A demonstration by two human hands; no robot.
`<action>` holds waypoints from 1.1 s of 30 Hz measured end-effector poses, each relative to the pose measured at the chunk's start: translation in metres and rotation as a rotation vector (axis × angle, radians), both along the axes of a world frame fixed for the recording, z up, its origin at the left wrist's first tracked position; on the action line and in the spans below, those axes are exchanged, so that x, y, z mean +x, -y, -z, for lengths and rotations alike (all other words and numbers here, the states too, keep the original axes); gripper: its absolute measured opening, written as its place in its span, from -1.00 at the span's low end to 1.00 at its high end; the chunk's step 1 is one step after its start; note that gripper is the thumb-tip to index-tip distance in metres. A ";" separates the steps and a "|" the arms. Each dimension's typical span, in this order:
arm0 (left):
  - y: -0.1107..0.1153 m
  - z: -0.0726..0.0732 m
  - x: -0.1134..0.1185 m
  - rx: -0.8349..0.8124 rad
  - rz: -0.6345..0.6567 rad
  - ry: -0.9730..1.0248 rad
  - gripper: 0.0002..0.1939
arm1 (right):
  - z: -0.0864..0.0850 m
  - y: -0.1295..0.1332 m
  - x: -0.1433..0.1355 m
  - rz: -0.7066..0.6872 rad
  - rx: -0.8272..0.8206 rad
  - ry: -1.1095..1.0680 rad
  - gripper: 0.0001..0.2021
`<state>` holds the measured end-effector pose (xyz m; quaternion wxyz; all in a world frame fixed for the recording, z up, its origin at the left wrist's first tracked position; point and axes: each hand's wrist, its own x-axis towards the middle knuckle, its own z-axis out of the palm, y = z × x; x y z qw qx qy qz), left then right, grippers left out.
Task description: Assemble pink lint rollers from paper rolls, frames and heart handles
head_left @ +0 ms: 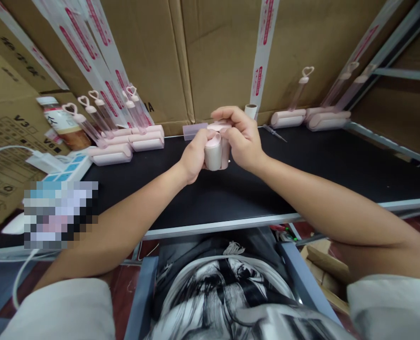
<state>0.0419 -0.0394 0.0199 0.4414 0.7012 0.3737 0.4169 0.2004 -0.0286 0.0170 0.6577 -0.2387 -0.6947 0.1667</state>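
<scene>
Near the middle of the black table (181, 193), both my hands meet around a pale pink and white rounded device (214, 153). My left hand (194, 156) is closed on its left side, the thumb on its top. My right hand (244, 139) grips the right side, with fingers curled over the top and the thumb close to the left one. The lower part of the device shows between my hands; its upper back is partly hidden by my fingers. Behind it lies a translucent pinkish plastic piece (194, 131).
Several pink devices with heart-topped clear tubes (112, 137) stand back left; more (328, 119) stand back right. A screwdriver (275, 133) and a small white cylinder (251, 111) lie behind my right hand. A bottle (64, 122) and a power strip (70, 169) are left. Cardboard (217, 61) walls the back.
</scene>
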 end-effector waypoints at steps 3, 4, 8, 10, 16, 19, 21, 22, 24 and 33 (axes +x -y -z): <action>-0.001 0.003 -0.004 0.220 -0.089 -0.073 -0.49 | -0.001 -0.001 0.000 -0.044 -0.132 0.052 -0.61; -0.001 0.003 -0.005 0.291 -0.123 -0.111 -0.50 | -0.001 -0.001 -0.001 -0.054 -0.170 0.074 -0.52; 0.000 0.002 -0.012 0.466 -0.256 -0.263 -0.41 | -0.001 -0.001 -0.002 -0.100 -0.252 0.085 -0.35; -0.001 0.000 -0.014 0.522 -0.283 -0.288 -0.37 | 0.000 0.000 -0.001 -0.147 -0.256 0.073 -0.35; -0.007 -0.001 -0.022 0.586 -0.292 -0.291 -0.26 | 0.005 -0.007 0.008 -0.278 -0.275 0.165 -0.28; -0.009 -0.001 -0.024 0.628 -0.292 -0.335 -0.23 | 0.007 -0.010 0.008 -0.285 -0.288 0.162 -0.27; -0.010 -0.002 -0.025 0.664 -0.306 -0.371 -0.23 | 0.008 -0.009 0.006 -0.285 -0.286 0.141 -0.25; -0.010 -0.003 -0.025 0.680 -0.314 -0.387 -0.23 | 0.008 -0.008 0.005 -0.287 -0.283 0.128 -0.24; -0.011 -0.004 -0.026 0.705 -0.326 -0.405 -0.23 | 0.007 -0.005 0.003 -0.288 -0.273 0.102 -0.24; -0.009 -0.008 -0.026 0.683 -0.322 -0.424 -0.18 | 0.013 -0.001 0.001 -0.165 -0.150 0.144 -0.32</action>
